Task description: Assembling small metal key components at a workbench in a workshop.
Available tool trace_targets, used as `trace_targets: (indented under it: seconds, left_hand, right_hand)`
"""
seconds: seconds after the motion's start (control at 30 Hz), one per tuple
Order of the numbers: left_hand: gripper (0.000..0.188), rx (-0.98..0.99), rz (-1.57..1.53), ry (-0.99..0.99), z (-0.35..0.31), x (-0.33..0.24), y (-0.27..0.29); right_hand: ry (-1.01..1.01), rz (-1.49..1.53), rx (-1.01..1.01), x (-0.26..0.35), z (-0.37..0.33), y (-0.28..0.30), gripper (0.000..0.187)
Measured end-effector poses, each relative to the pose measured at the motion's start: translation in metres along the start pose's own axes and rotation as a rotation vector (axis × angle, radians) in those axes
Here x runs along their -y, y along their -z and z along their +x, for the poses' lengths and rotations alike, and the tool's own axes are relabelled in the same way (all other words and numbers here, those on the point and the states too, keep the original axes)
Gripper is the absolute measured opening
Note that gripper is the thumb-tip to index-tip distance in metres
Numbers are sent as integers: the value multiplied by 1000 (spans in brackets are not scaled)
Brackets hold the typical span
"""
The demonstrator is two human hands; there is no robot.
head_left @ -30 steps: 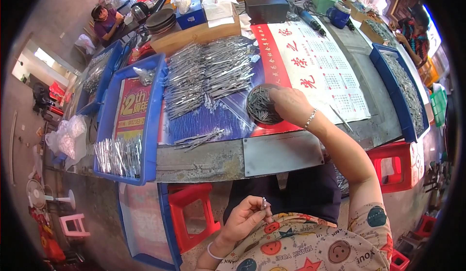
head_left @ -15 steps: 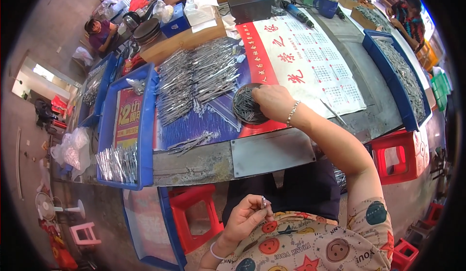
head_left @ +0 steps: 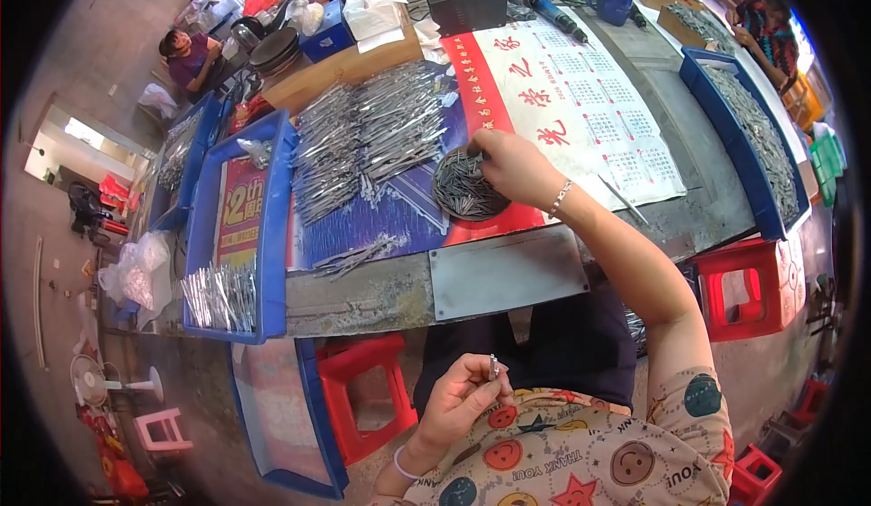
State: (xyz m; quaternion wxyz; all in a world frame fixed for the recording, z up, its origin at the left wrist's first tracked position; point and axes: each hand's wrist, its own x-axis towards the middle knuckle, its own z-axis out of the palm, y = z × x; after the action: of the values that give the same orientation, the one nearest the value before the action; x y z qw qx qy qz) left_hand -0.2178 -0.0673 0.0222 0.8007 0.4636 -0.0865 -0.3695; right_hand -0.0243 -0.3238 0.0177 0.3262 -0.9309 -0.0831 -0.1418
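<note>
Many slim grey metal pieces (head_left: 461,187) fill the round dark bowl (head_left: 495,210), at whose right edge the right hand (head_left: 517,169) bunches narrow, its grip hidden, while bodyward of the bowl the left hand (head_left: 461,406) pinches a small silvery metal part (head_left: 493,367).

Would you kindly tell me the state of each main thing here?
Left hand: pinching a small metal piece
Right hand: at the round container, grasp hidden
Round container: uncovered, holding thin pieces
Near left blue tray: partly filled
Right blue tray: well filled
Calendar: spread flat
</note>
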Motion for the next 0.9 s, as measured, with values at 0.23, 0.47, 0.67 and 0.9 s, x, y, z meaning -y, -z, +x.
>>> trace_targets:
  seconds: [0.23,0.47,0.67,0.9]
  left_hand:
    - [17,24,-10,-37,0,4,5]
    - [19,75,-24,-19,8,2,5]
    - [14,50,-27,27,11,1,2]
    - [15,24,-40,28,13,5,9]
  right_hand:
    - [-364,863,91,37,-24,32,21]
    - [-349,1019,90,49,-64,32,20]
    - [-307,856,-54,12,-48,27,13]
    - [-152,203,26,-9,-61,55,11]
